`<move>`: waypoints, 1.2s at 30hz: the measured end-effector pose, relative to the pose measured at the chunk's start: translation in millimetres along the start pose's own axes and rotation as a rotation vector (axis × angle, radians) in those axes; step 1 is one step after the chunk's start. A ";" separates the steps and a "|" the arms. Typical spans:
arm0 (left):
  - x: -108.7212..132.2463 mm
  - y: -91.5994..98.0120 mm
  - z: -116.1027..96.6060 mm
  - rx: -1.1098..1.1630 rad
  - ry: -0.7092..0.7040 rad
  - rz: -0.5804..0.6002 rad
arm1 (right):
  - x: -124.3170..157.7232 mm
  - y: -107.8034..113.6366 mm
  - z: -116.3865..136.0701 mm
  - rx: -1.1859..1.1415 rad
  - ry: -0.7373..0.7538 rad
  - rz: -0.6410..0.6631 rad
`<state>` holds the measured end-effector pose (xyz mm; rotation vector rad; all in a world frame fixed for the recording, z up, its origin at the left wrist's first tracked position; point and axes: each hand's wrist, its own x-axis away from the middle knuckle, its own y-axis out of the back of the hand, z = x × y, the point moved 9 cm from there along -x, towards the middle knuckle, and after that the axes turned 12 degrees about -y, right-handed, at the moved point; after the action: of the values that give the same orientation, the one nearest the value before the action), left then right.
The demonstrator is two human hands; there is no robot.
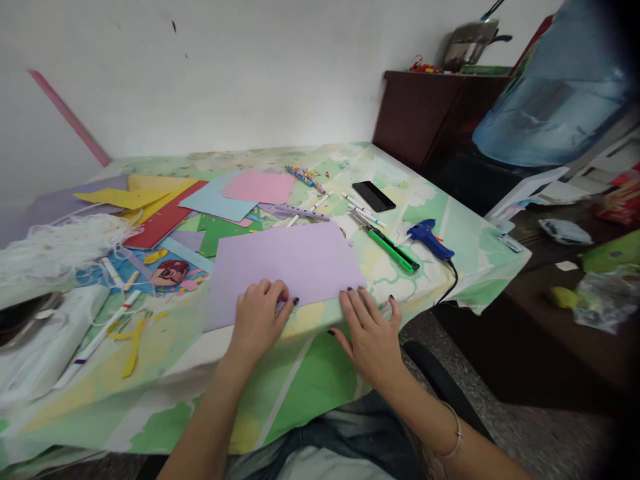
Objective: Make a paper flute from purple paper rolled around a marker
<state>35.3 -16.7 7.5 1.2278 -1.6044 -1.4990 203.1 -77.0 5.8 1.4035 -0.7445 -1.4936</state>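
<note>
A sheet of light purple paper (pixel 290 260) lies flat before me, close to the table's front edge. My left hand (pixel 260 317) rests on its lower part, fingers loosely bent and thumb held apart, gripping nothing that I can see. At the sheet's lower right corner, my right hand (pixel 370 330) has its fingers spread, the fingertips touching the paper's edge. Right of the sheet lie a green utility knife (pixel 393 250) and a blue glue gun (pixel 429 239) with a black cord.
Markers (pixel 367 212) and a black phone (pixel 374 195) lie behind the knife. Leftward are coloured sheets (pixel 160 220), white stringy material (pixel 75 247), yellow scraps (pixel 134 347) and a white device (pixel 65 340). A patterned cloth (pixel 310 373) covers the table. A water bottle (pixel 555 113) stands at right.
</note>
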 end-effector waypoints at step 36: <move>83.8 11.1 -28.9 -0.210 -0.041 -0.360 | 4.1 -15.0 35.6 -0.125 0.100 0.020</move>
<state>27.2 -105.6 10.4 1.4234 -1.2560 -1.8711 165.5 -80.5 -3.4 1.3615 -0.5914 -1.4193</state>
